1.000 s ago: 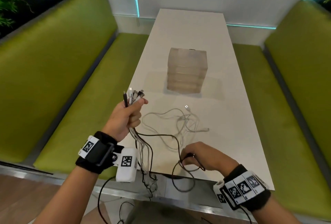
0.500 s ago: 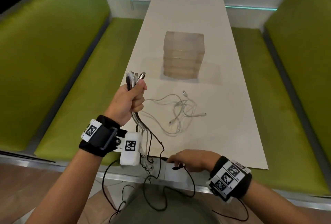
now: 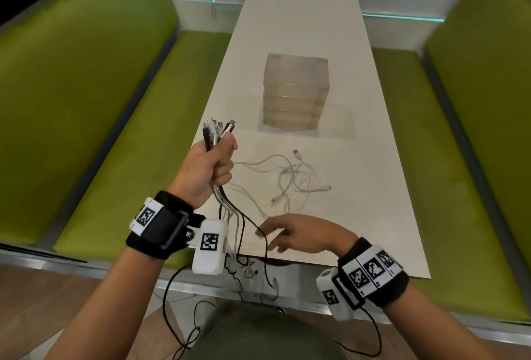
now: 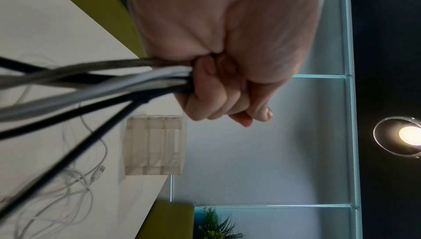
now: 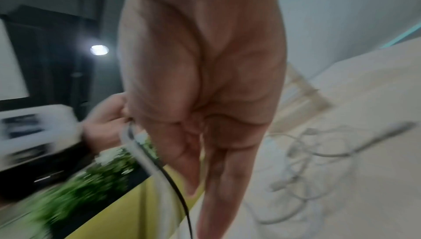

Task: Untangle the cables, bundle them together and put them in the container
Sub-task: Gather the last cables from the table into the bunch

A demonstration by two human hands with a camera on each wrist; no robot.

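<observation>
My left hand (image 3: 219, 158) is raised over the table's left edge and grips a bundle of black and white cables (image 3: 218, 132) in a fist, plugs sticking out above. The left wrist view shows the fist (image 4: 218, 89) closed round the cables (image 4: 91, 89). The strands hang down past the near edge of the table. My right hand (image 3: 268, 237) hovers low by the near edge, fingers stretched left, close to a hanging black cable (image 3: 250, 224). In the right wrist view its fingers (image 5: 218, 180) are straight beside that black cable (image 5: 180, 198). A loose white cable tangle (image 3: 293, 181) lies on the table. The translucent container (image 3: 296, 92) stands beyond it.
The white table (image 3: 373, 187) runs away from me between two green benches, one on the left (image 3: 115, 144) and one on the right (image 3: 459, 158). Cable ends and wrist-camera leads (image 3: 247, 270) dangle below the near edge over my lap. The table ends at a white wall.
My right hand has let go of the black cable loop it pinched at the near edge, opened, and moved up and left toward the hanging strands. My left hand keeps its grip.
</observation>
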